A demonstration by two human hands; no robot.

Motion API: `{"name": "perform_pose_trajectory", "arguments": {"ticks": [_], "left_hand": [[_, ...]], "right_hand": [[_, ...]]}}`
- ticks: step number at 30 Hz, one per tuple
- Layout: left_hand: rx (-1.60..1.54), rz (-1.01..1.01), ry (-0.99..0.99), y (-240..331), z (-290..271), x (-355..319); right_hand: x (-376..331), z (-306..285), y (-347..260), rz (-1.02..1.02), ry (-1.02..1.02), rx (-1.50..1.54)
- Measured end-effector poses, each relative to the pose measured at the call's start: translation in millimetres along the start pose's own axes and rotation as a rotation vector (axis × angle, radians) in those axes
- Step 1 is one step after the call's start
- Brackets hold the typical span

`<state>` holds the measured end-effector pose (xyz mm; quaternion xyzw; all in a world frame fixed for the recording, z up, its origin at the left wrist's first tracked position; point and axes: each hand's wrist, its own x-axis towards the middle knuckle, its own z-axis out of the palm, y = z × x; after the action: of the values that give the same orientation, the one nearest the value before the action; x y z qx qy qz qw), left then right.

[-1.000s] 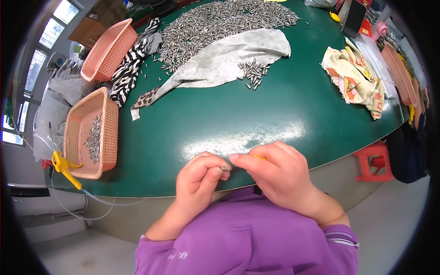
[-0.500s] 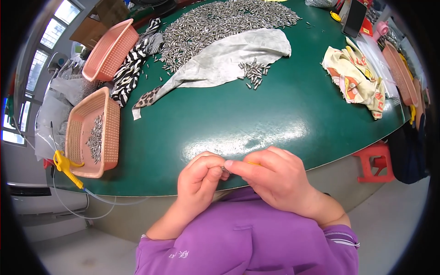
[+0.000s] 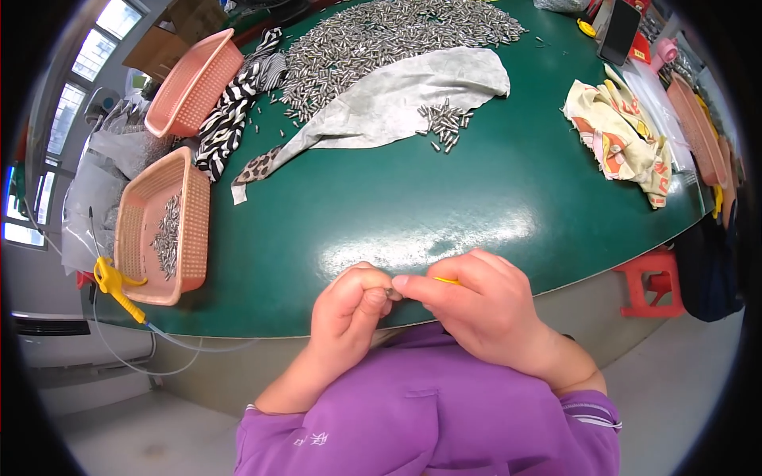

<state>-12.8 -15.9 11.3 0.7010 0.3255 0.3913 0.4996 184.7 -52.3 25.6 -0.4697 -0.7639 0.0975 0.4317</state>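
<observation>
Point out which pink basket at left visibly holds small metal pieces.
The lower pink basket, nearer the left hand: small metal pieces lie inside, toward its right wall; none show in the upper pink basket.

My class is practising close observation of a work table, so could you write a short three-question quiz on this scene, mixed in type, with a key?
1. True or false: the left hand pinches a small metal piece between its fingers.

2. Which of these lies on the right side of the green table?
A. The zebra-striped cloth
B. The cream cloth with an orange pattern
C. The yellow air gun

3. Fill in: the pink basket holding loose metal pieces stands on the table's ____ side.

Key: 1. True; 2. B; 3. left
</observation>
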Motion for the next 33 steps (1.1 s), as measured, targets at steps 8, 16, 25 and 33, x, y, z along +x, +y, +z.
{"name": "perform_pose_trajectory", "arguments": {"ticks": [8, 16, 25, 33], "left_hand": [[0.026, 0.009, 0.044, -0.4, 1.1, -0.3], [0.006, -0.038, 0.021, -0.5, 1.8, -1.7], [-0.034, 0.004, 0.047, -1.6, 2.7, 0.3], [0.016, -0.004, 0.042, -2.9, 0.3, 0.1]], "right_hand": [[-0.9, -3.4, -2.4, 0.019, -0.066, 0.067], [-1.5, 0.8, 0.4, 0.010, -0.052, -0.116], [-0.5, -2.5, -1.5, 0.053, 0.002, 0.111], [-1.1, 0.4, -1.5, 0.041, 0.004, 0.111]]}}
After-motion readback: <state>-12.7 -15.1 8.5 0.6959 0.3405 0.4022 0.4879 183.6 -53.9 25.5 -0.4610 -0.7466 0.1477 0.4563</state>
